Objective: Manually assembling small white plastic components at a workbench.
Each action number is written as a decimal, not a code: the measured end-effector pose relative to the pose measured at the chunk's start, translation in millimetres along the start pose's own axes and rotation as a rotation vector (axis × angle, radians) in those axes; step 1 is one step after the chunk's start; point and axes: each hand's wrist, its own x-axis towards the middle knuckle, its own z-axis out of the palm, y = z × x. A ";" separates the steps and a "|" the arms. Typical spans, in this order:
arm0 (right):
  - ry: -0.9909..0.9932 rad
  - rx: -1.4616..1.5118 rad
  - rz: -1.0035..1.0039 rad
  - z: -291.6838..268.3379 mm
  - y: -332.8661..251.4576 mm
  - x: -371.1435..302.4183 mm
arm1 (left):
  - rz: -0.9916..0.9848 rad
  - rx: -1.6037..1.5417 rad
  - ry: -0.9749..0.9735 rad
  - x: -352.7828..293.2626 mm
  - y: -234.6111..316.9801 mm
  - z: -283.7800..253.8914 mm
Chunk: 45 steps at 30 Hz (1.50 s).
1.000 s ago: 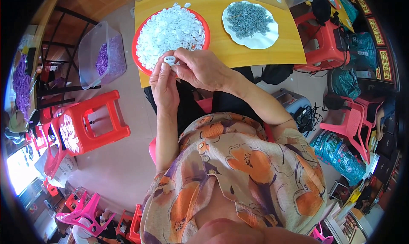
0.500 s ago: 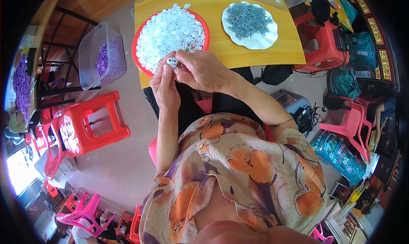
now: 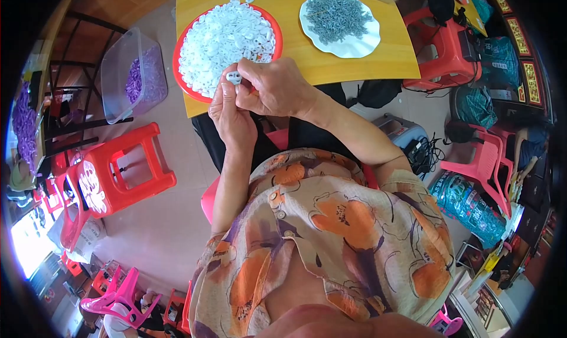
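Observation:
A small white plastic piece with two dark holes is pinched between the thumb and fingers of my left hand. My right hand is closed against its right side, fingers curled; whatever they grip is hidden. Both hands are over the near edge of a red basin, which is heaped with similar white plastic pieces. To the right, a white wavy-edged plate carries a pile of small, thin grey pieces, too small to identify.
The basin and plate stand on a yellow table. At left are a clear plastic bin with purple pieces and a red stool. Pink chairs and a green wrapped bundle stand at right, near a grey case with black cables.
The view has shifted a little, so the table and basin appear slightly higher and further left. Both hands stay together at the white plastic piece; the right hand has turned slightly.

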 end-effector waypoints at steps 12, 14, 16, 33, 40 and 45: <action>0.022 -0.017 -0.084 -0.4 9.2 1.3 | -0.043 -0.065 0.098 -8.6 0.3 13.8; 0.009 0.039 -0.040 -0.5 8.2 -0.1 | -0.045 -0.064 0.101 -7.7 2.7 17.9; -0.004 0.098 0.003 -0.7 5.7 -1.3 | -0.049 -0.045 0.185 -5.3 4.7 17.4; -0.133 0.854 0.498 -11.0 -13.0 2.6 | -0.016 -0.048 0.049 -2.4 6.8 3.4; -0.214 1.012 0.606 -17.6 -9.8 3.0 | 0.108 0.107 -0.004 -3.1 8.8 3.7; -0.243 1.145 0.669 -23.1 -14.1 5.8 | 0.133 0.155 0.006 -5.4 14.5 7.3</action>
